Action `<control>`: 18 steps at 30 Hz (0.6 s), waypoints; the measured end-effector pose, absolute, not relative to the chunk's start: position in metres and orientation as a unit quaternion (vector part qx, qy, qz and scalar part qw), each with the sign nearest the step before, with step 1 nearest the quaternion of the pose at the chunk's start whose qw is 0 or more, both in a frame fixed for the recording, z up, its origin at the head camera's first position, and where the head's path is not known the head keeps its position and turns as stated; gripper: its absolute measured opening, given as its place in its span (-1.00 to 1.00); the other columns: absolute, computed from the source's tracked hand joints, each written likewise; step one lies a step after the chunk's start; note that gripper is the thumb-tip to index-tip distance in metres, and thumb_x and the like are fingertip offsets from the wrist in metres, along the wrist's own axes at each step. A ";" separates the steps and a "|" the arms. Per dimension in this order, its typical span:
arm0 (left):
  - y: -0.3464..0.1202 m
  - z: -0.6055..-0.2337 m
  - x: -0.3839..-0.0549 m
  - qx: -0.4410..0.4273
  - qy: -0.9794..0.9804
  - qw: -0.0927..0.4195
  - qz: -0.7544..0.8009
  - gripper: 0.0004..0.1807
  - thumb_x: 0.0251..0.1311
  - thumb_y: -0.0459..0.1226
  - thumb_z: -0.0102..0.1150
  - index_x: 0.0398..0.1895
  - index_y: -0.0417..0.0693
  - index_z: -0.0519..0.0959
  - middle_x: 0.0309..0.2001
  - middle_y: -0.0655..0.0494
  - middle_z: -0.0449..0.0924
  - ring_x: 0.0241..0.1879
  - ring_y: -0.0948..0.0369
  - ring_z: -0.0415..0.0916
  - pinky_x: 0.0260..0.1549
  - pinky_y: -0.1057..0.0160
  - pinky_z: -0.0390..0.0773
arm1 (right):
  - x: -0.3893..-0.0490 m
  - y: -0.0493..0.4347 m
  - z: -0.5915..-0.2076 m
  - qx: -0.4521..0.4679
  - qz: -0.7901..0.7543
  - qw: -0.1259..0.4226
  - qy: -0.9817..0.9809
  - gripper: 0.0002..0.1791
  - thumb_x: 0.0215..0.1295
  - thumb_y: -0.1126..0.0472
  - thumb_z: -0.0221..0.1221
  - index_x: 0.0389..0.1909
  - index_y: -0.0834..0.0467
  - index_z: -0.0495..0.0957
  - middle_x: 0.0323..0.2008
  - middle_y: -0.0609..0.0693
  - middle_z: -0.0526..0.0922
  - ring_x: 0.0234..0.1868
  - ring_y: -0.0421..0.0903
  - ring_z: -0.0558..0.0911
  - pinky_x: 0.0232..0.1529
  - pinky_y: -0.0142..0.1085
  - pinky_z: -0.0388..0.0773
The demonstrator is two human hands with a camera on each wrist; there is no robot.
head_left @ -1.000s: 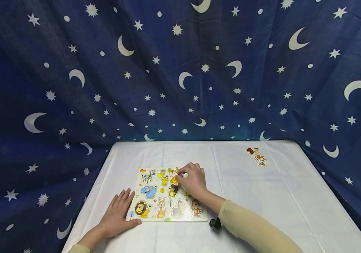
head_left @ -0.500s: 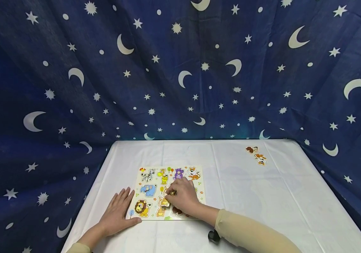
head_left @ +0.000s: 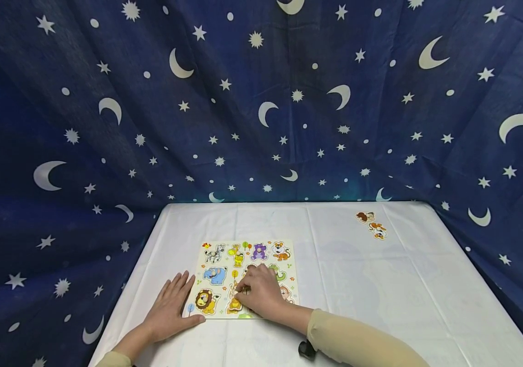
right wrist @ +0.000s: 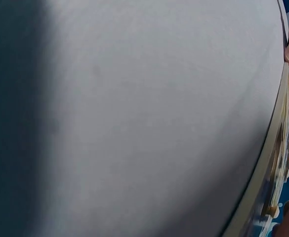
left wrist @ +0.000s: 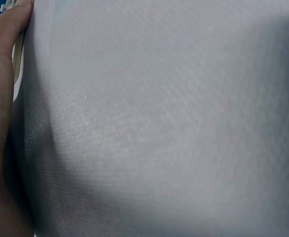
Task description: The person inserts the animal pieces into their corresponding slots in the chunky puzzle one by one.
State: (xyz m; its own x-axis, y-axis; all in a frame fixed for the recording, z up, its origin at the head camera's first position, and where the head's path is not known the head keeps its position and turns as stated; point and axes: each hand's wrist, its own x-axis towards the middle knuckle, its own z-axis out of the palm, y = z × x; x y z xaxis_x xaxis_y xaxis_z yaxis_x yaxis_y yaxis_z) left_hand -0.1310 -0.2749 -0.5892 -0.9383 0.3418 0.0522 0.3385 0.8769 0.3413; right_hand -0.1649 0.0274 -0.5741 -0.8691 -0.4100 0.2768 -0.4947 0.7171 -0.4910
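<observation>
A wooden animal puzzle board (head_left: 222,291) lies on the white-covered table. My right hand (head_left: 263,291) is over its lower middle, thumb and fingers pinching an orange kangaroo puzzle piece (head_left: 234,305). That piece overlaps the kangaroo picture in the bottom row. Beside the board's lower left corner, my left hand (head_left: 169,308) rests flat with fingers spread, its thumb right at the board's edge. Around the right hand show a lion (head_left: 205,302), an elephant (head_left: 215,276) and a purple animal (head_left: 259,252). The right hand hides part of the board's middle and bottom row.
Two loose puzzle pieces lie at the table's back right: a brown one (head_left: 364,217) and an orange-and-white one (head_left: 378,231). A dark blue curtain (head_left: 243,117) with moons and stars hangs behind the table. Small knobs (right wrist: 272,212) stand up from the board in the right wrist view.
My right hand has moved from the board's upper right down and left to the kangaroo picture, with the kangaroo piece in its fingers. The left hand has stayed in place.
</observation>
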 end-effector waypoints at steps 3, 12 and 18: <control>-0.275 -0.589 -0.131 0.177 0.969 0.002 0.172 0.26 0.01 0.47 0.24 0.61 -0.13 0.15 0.59 -0.18 0.05 0.58 -0.16 -0.11 0.50 -0.23 -0.15 | -0.163 0.026 -0.575 0.250 0.281 0.077 -0.923 -0.91 0.08 -0.08 0.46 -0.42 -0.24 0.76 -0.40 -0.40 0.46 -0.26 -0.29 0.36 -0.03 -0.22 0.37; -0.275 -0.590 -0.131 0.178 0.969 0.003 0.172 0.26 0.00 0.47 0.24 0.61 -0.13 0.15 0.59 -0.17 0.05 0.58 -0.16 -0.11 0.50 -0.24 -0.15 | -0.160 0.020 -0.582 0.264 0.279 0.109 -0.917 -0.91 0.04 -0.05 0.48 -0.47 -0.25 0.75 -0.42 -0.43 0.51 -0.24 -0.29 0.41 -0.07 -0.23 0.38; -0.275 -0.590 -0.131 0.176 0.969 0.005 0.172 0.26 0.00 0.47 0.25 0.61 -0.12 0.15 0.60 -0.17 0.05 0.58 -0.15 -0.12 0.50 -0.23 -0.16 | -0.159 0.019 -0.583 0.267 0.282 0.113 -0.915 -0.92 0.04 -0.04 0.48 -0.46 -0.24 0.76 -0.44 -0.42 0.49 -0.27 -0.30 0.35 -0.10 -0.24 0.34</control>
State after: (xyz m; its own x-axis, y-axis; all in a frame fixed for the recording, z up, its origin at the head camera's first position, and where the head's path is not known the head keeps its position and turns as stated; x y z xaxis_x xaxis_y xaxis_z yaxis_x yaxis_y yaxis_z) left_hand -0.1314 -0.2754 -0.5899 -0.9381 0.3426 0.0499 0.3389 0.8789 0.3356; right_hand -0.1595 0.0190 -0.5830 -0.8325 -0.4242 0.3564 -0.5512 0.6994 -0.4550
